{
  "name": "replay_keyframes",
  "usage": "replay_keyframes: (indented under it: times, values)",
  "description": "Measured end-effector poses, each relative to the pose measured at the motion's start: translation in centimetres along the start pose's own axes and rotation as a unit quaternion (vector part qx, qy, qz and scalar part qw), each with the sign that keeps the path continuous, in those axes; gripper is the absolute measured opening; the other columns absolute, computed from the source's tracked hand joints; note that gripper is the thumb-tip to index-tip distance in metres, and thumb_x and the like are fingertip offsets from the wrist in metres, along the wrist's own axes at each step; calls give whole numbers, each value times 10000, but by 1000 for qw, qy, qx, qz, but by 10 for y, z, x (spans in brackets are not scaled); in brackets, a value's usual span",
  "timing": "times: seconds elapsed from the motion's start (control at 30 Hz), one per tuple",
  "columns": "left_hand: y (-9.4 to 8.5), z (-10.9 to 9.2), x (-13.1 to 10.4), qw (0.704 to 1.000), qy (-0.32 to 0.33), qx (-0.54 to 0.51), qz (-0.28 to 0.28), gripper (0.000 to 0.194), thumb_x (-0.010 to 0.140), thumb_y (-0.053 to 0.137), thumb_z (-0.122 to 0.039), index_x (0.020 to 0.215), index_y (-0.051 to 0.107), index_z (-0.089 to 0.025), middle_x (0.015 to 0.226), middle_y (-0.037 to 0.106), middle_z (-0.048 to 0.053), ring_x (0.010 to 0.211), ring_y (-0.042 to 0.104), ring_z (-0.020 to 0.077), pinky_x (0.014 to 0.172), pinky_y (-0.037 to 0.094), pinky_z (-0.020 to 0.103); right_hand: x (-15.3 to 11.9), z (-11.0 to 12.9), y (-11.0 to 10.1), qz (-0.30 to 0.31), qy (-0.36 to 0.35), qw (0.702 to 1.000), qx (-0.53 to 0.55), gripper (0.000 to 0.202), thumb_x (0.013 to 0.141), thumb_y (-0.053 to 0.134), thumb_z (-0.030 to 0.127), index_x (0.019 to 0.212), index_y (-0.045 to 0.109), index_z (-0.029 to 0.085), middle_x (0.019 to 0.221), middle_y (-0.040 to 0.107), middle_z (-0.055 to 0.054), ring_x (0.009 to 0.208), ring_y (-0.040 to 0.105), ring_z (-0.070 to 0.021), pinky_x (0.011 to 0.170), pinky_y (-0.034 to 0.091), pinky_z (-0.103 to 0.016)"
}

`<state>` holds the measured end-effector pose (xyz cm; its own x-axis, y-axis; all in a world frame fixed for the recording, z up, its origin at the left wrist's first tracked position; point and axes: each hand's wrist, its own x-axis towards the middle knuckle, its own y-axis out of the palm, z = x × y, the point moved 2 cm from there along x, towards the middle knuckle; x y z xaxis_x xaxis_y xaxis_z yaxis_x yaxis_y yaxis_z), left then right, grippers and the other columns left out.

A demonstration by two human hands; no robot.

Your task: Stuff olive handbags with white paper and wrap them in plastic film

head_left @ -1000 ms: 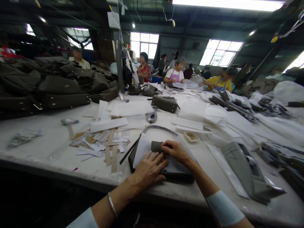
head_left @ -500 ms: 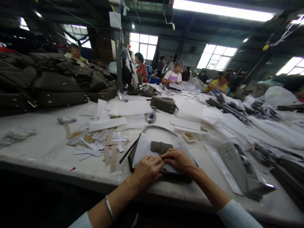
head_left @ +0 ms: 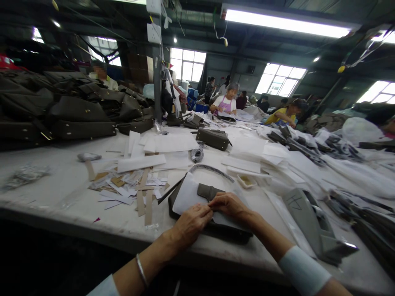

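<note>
Where the dark handbag (head_left: 233,234) lies flat near the front edge of the desk (head_left: 68,185), the left hand (head_left: 191,222) and the right hand (head_left: 231,205) meet over its upper face. Left fingers are bent and drawn together, their tips near the lower end of a dark tab (head_left: 204,190). Right fingers curl inward from the opposite side, tips just beside or touching the left ones. Neither hand is spread; what, if anything, is pinched between the fingertips is hidden, so a hold cannot be confirmed. A white sheet (head_left: 187,194) covers the upper left of the bag, and a wrapped handle (head_left: 212,167) arches beyond it. Left of the bag lie loose paper strips (head_left: 148,207). Beyond the handle sit a coiled cord (head_left: 196,155) and a second bag (head_left: 212,138). A small tray (head_left: 247,181) stands to the right of the handle; farther right lies a grey bag piece (head_left: 312,234) with a dark mark. Piled bags (head_left: 84,117) fill the far left. Across the desk is a co-worker in a purple apron (head_left: 224,107)
</note>
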<state>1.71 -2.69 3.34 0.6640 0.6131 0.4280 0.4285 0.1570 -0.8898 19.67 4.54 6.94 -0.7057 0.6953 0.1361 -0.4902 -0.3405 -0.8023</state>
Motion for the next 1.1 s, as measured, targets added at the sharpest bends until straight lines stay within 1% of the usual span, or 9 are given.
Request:
replay_keyframes:
  times: [0.1, 0.23, 0.3, 0.43, 0.63, 0.77, 0.83, 0.93, 1.1]
  values:
    - [3, 0, -2, 1000, -13, -13, -9, 342, 956, 411, -76, 1267, 521, -170, 1230, 632, 80, 1134, 601, 177, 1099, 410, 383, 3, -1, -2, 16, -3, 1000, 23, 152, 885, 644, 306, 948, 782, 291, 861, 717, -4, 782, 679, -154, 732, 511, -238]
    - [2, -4, 4, 999, -37, -5, 33, 308, 951, 411, -72, 1201, 571, -155, 1169, 654, 89, 1094, 618, 198, 1084, 416, 405, 4, 5, -2, 32, -27, 998, -55, 177, 899, 606, 252, 920, 777, 294, 864, 670, 3, 737, 637, -135, 666, 473, -220]
    - [-1, -6, 9, 997, -55, -6, 53, 291, 941, 416, -62, 1149, 601, -149, 1153, 656, 95, 1061, 623, 211, 1050, 439, 404, 4, 9, -2, 38, -45, 995, -77, 240, 910, 549, 182, 901, 768, 280, 907, 662, -1, 767, 627, -136, 682, 465, -220]
    - [-6, -6, 15, 995, -54, -12, 83, 230, 938, 436, -79, 1023, 634, -161, 1079, 665, 72, 965, 626, 213, 933, 497, 364, 5, 13, -2, 73, -65, 995, -32, 258, 914, 510, 134, 882, 747, 231, 973, 660, -20, 806, 635, -136, 723, 485, -220]
    - [-4, -7, 7, 996, -36, -12, 78, 282, 942, 475, -123, 1202, 562, -189, 1121, 651, 60, 1043, 611, 207, 1033, 436, 400, 4, 13, -1, 64, -66, 995, -34, 273, 945, 473, 114, 929, 728, 210, 945, 639, -32, 799, 628, -129, 743, 499, -223]
    - [0, -7, 3, 997, -45, -7, 64, 321, 927, 488, -117, 1232, 545, -199, 1185, 638, 77, 1118, 592, 221, 1085, 397, 433, 3, 9, 4, 59, -81, 993, -55, 247, 945, 478, 101, 896, 705, 186, 891, 627, -30, 798, 612, -137, 739, 494, -224]
    - [4, -6, 2, 997, -49, -8, 58, 341, 907, 495, -101, 1232, 543, -194, 1216, 629, 89, 1114, 596, 230, 1085, 401, 448, 4, 6, 6, 47, -71, 994, -70, 215, 935, 495, 99, 877, 687, 177, 877, 621, -28, 788, 604, -140, 742, 490, -230]
    - [9, -5, 1, 998, -49, -7, 44, 381, 875, 518, -106, 1251, 523, -172, 1246, 616, 112, 1129, 590, 253, 1083, 403, 481, 3, 3, 10, 16, -29, 997, -71, 131, 907, 559, 122, 881, 674, 181, 908, 622, -24, 805, 603, -139, 763, 479, -233]
    - [5, -10, -1, 997, -68, -3, 35, 522, 819, 605, -152, 1322, 468, -151, 1277, 600, 133, 1173, 575, 280, 1097, 397, 512, 4, 14, 15, -23, 81, 993, -88, 76, 852, 614, 137, 827, 668, 185, 891, 631, -19, 834, 608, -148, 760, 456, -232]
